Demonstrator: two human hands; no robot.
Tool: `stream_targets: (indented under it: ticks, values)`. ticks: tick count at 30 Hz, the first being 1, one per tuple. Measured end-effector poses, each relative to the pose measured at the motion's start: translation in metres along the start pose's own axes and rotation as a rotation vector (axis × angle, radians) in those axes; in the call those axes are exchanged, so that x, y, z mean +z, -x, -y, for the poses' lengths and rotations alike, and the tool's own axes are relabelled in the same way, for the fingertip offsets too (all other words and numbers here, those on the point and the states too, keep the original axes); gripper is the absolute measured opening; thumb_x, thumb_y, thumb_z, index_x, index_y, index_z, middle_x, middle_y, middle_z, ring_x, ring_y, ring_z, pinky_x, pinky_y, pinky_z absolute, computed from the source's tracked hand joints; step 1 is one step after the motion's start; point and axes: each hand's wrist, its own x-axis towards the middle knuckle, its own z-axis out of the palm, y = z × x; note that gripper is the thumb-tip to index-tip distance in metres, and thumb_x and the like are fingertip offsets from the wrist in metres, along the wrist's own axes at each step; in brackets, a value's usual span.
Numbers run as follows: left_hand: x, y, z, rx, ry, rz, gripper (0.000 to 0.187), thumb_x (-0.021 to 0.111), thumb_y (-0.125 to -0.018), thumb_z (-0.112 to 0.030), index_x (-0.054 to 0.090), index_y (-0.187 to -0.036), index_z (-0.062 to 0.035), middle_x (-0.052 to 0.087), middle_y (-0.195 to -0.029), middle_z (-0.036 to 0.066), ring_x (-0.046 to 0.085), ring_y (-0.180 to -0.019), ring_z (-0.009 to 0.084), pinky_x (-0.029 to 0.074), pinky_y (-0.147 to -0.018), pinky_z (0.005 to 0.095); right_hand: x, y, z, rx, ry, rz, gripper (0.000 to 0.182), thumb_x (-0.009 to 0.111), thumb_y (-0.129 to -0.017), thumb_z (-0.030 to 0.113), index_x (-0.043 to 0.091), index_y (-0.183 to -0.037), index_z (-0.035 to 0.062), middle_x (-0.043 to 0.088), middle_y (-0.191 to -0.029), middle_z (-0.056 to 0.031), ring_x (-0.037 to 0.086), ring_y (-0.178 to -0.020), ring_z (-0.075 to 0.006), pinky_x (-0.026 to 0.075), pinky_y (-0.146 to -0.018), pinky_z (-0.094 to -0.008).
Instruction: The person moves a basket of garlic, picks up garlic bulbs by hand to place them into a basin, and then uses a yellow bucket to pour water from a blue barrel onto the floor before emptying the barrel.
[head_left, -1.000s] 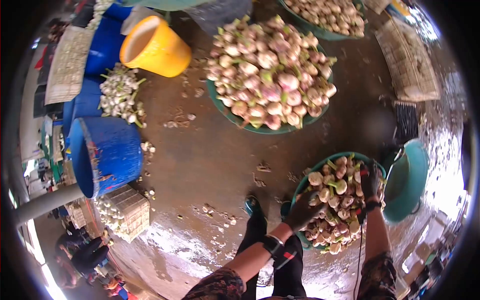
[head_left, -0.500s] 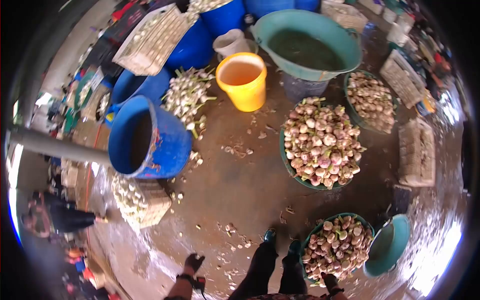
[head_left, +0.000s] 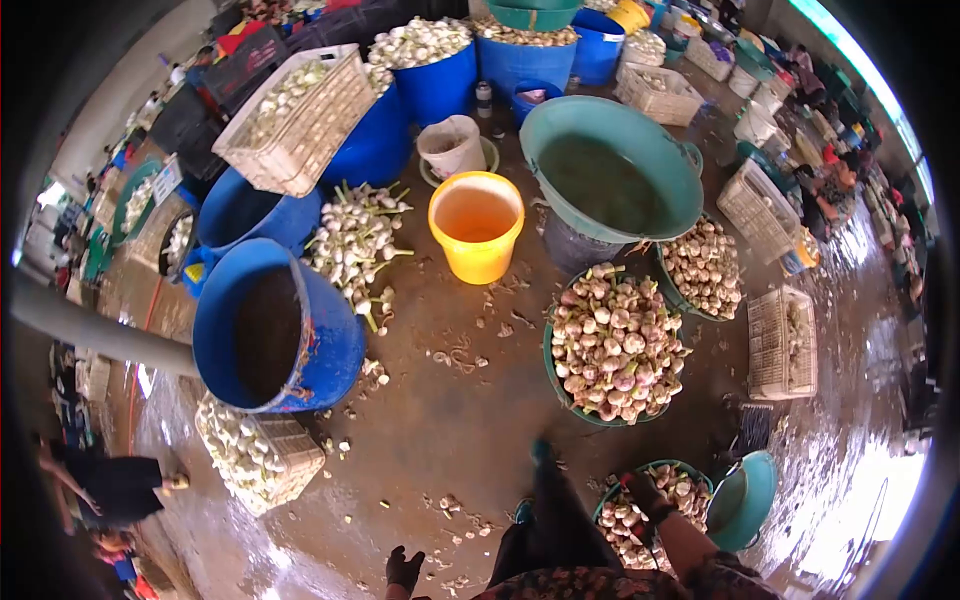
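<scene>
Left hand (head_left: 404,570), head view: fingers spread, held low over the wet floor (head_left: 430,430), left of the legs (head_left: 560,510), apart from any tub. Right hand (head_left: 647,496): reaches down over the near edge of the garlic bulbs (head_left: 620,517) in the small green basin (head_left: 683,463), by the feet on the right; fingers blend into the dark, so can't tell if they're pinching a bulb or just resting on the pile. Teal tub (head_left: 754,485) sits tilted just beside that basin, on its right. Farther out, a large heap of pinkish bulbs (head_left: 618,345) is piled above the rim of a bigger green basin (head_left: 549,365), with another basin of bulbs (head_left: 702,268) behind it. Wide green tub (head_left: 688,190) holds dark liquid and sits on a dark container (head_left: 570,245). Yellow bucket (head_left: 478,258) upright, mid-floor. Left side: leaning blue barrel (head_left: 335,345), stemmed white garlic (head_left: 355,240) in a loose pile behind it, woven crate (head_left: 297,460) with white bulbs in front. Person in dark clothes (head_left: 115,487) at far left.
</scene>
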Motion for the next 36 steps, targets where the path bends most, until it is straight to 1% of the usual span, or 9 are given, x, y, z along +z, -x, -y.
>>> stream_targets:
  ticks: [6,10,14,18,25,28,30,32,36]
  values:
    - [-0.040,-0.069,-0.093,0.027,0.191,-0.120,0.070,0.075,-0.064,-0.034,0.047,-0.118,-0.0003,0.056,-0.108,0.020,0.056,-0.097,0.0301,0.046,-0.081,0.0377,0.028,-0.136,0.164,-0.003,-0.896,0.520,0.025,0.059,-0.081,0.036,0.059,-0.092,0.0134,0.046,-0.059,0.0039,0.044,-0.048,-0.0079,0.035,-0.045,-0.0237]
    - [-0.064,-0.116,-0.155,-0.050,0.238,-0.153,0.064,0.075,-0.066,-0.029,0.048,-0.117,-0.0006,0.057,-0.105,0.018,0.056,-0.092,0.0265,0.047,-0.078,0.0362,0.058,-0.300,0.292,0.009,-1.024,0.488,0.041,0.058,-0.082,0.036,0.051,-0.117,0.0174,0.050,-0.070,0.0039,0.051,-0.061,-0.0091,0.044,-0.054,-0.0250]
    - [-0.090,-0.138,-0.251,-0.016,0.264,-0.058,0.062,0.073,-0.070,-0.025,0.046,-0.121,-0.0037,0.055,-0.108,0.013,0.057,-0.084,0.0180,0.048,-0.071,0.0278,0.076,-0.410,0.443,0.111,-1.114,0.197,0.033,0.058,-0.081,0.041,0.056,-0.102,0.0162,0.055,-0.080,0.0003,0.054,-0.063,-0.0149,0.049,-0.064,-0.0296]
    - [-0.115,-0.146,-0.352,0.003,0.388,-0.009,0.057,0.069,-0.075,-0.027,0.046,-0.120,-0.0010,0.056,-0.111,0.015,0.058,-0.094,0.0236,0.049,-0.077,0.0317,0.101,-0.560,0.415,0.009,-0.744,0.457,0.031,0.057,-0.080,0.035,0.058,-0.091,0.0065,0.058,-0.076,-0.0048,0.054,-0.063,-0.0172,0.047,-0.060,-0.0317]
    - [-0.160,-0.177,-0.474,0.441,-0.039,-0.358,0.055,0.063,-0.077,-0.029,0.044,-0.122,-0.0042,0.046,-0.121,0.015,0.040,-0.117,0.0329,0.031,-0.098,0.0452,0.104,-0.373,0.589,0.183,-1.059,0.284,0.022,0.048,-0.083,0.020,0.058,-0.098,0.0076,0.061,-0.098,-0.0069,0.057,-0.084,-0.0204,0.046,-0.072,-0.0339]
    - [-0.173,-0.196,-0.543,0.813,-0.173,-0.312,0.058,0.059,-0.076,-0.032,0.041,-0.125,-0.0074,0.037,-0.130,0.013,0.028,-0.126,0.0321,0.016,-0.105,0.0498,0.055,-0.331,0.554,-0.940,0.591,0.097,0.019,0.054,-0.081,0.012,0.055,-0.098,0.0031,0.057,-0.090,-0.0090,0.054,-0.088,-0.0232,0.045,-0.076,-0.0356]
    - [-0.186,-0.203,-0.573,1.057,-0.384,-0.504,0.055,0.057,-0.073,-0.029,0.044,-0.122,-0.0081,0.045,-0.121,0.013,0.032,-0.124,0.0314,0.017,-0.105,0.0502,0.029,-0.269,0.590,-0.826,0.494,0.266,0.017,0.055,-0.080,0.005,0.055,-0.097,0.0009,0.056,-0.095,-0.0090,0.054,-0.090,-0.0209,0.046,-0.076,-0.0333]
    - [-0.198,-0.191,-0.580,1.105,-0.440,-0.152,0.020,0.056,-0.068,-0.024,0.062,-0.083,-0.0127,0.058,-0.074,0.004,0.058,-0.086,0.0268,0.038,-0.088,0.0472,0.023,-0.225,0.623,-0.377,-0.350,0.441,0.017,0.053,-0.080,0.000,0.055,-0.097,-0.0005,0.058,-0.092,-0.0079,0.057,-0.086,-0.0200,0.048,-0.075,-0.0310]
    - [-0.318,-0.128,-0.543,0.966,-0.004,-0.315,0.017,0.063,-0.066,-0.028,0.062,-0.073,-0.0134,0.057,-0.067,0.005,0.060,-0.066,0.0264,0.047,-0.062,0.0390,0.044,-0.122,0.750,-0.824,0.551,0.398,0.028,0.050,-0.089,0.019,0.053,-0.109,0.0008,0.057,-0.102,-0.0065,0.054,-0.093,-0.0160,0.044,-0.080,-0.0290]
